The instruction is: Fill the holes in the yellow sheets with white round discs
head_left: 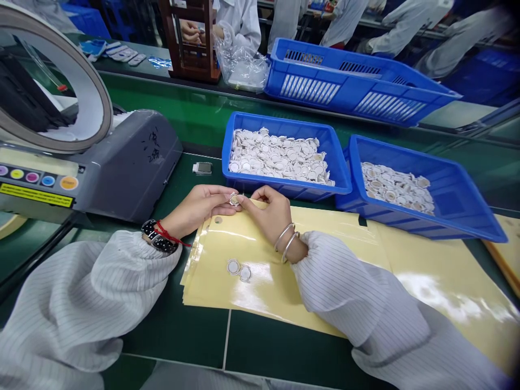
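Observation:
Between the fingertips of both hands is a small round white disc part (234, 199) with a tan centre. My left hand (203, 204) is closed on its left side, and my right hand (271, 208) pinches it from the right. Both hands are over the upper edge of glossy yellow sheets (260, 238). Two similar white discs (239, 270) lie side by side on the sheets, below the hands. Just beyond my fingers stands a blue bin (284, 187) heaped with such discs. To its right is a second blue bin (406, 219) with fewer discs.
A grey tape dispenser (134, 162) with a large tape roll (106, 103) occupies the left side. A small display-like part (202, 168) lies near the first bin. Behind are a blue slotted basket (345, 86), a brown rack (193, 70), a plastic bag (246, 70) and co-workers in pale coats.

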Demonstrator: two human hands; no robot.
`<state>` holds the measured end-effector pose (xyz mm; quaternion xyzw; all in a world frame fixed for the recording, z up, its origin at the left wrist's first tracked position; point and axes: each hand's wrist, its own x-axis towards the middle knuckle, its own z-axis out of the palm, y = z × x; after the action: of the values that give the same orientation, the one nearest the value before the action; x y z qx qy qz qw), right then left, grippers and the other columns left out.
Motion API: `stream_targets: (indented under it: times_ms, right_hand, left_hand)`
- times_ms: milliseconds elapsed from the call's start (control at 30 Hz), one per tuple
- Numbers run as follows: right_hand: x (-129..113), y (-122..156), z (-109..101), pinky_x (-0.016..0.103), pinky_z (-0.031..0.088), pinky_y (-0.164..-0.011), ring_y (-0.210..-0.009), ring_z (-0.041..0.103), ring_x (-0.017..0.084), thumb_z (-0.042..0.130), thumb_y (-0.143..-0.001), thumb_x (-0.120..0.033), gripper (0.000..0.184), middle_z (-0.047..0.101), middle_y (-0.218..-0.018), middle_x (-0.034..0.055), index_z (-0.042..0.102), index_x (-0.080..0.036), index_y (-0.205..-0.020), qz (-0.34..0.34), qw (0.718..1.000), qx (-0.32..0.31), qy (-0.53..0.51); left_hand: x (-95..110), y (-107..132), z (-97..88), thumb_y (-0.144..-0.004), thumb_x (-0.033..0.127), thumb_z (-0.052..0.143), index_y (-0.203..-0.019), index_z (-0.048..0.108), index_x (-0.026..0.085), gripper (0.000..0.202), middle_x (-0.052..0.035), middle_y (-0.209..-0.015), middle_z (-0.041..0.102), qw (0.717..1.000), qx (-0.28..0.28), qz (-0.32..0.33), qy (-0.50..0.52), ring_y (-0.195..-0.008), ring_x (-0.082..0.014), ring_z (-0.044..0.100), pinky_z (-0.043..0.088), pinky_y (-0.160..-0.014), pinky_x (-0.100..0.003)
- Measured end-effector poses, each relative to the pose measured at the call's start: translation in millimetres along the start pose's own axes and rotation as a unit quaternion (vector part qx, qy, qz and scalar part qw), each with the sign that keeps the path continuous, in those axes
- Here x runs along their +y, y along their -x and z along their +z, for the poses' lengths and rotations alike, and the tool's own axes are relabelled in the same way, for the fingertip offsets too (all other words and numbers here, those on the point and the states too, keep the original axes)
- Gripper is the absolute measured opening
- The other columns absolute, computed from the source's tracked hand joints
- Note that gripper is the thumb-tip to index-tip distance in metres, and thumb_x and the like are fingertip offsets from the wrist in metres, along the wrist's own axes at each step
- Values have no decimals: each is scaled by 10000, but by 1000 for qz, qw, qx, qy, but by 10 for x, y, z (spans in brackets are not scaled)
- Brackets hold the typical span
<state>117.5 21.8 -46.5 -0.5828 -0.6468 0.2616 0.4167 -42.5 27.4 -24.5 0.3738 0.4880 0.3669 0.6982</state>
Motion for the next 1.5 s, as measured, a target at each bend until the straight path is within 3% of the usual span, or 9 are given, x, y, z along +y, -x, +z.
stream_targets:
  times_ms: [767, 1033, 1200, 1300, 1400, 1500]
  right_hand:
    - [20, 7, 7, 239, 351, -539, -550, 450, 104, 642, -683, -455, 319, 501, -574, -43, 501, -180, -602, 0, 1000, 5, 14]
    - [44, 13, 7, 260, 361, -566, -601, 495, 131, 590, -748, -422, 257, 557, -644, -16, 519, -192, -657, -43, 996, 16, 79]
    - [50, -10, -12, 272, 416, -637, -645, 538, 141, 578, -756, -443, 264, 606, -680, -1, 574, -186, -693, -21, 999, 23, -8]
    - [9, 18, -6, 263, 433, -651, -700, 561, 144, 645, -699, -435, 256, 620, -749, 11, 611, -184, -737, -56, 997, -6, -55]
    - [-63, 48, -42, 251, 425, -597, -641, 542, 129, 647, -707, -384, 206, 591, -693, 2, 601, -186, -678, -105, 992, -34, -55]
    - [-138, -18, -222, 254, 408, -539, -547, 493, 118, 601, -748, -361, 198, 554, -606, -12, 569, -193, -649, -137, 989, 36, -33]
  left_hand:
    - [37, 23, 34, -809, 97, 556, -945, 634, 65, 160, -126, -937, 686, 1000, 8, -9, -7, -815, -169, 664, 540, -756, -214]
    - [-12, 18, 38, -784, 136, 602, -939, 635, 83, 167, -110, -903, 693, 999, 22, 25, 5, -792, -158, 669, 530, -759, -204]
    - [-34, 45, 56, -781, 167, 605, -1021, 601, 92, 252, -105, -885, 695, 996, 57, 60, -21, -762, -157, 672, 531, -730, -211]
    - [-29, 78, 76, -773, 186, 614, -1116, 540, 117, 357, -94, -841, 700, 997, 11, 64, -52, -726, -162, 675, 535, -697, -228]
    - [13, 117, 91, -777, 205, 605, -1181, 468, 130, 433, -98, -841, 695, 996, -45, 67, -31, -741, -175, 673, 535, -716, -272]
    - [88, 168, 88, -798, 249, 564, -1123, 512, 134, 349, -113, -937, 671, 991, -83, 85, -63, -748, -173, 662, 528, -680, -278]
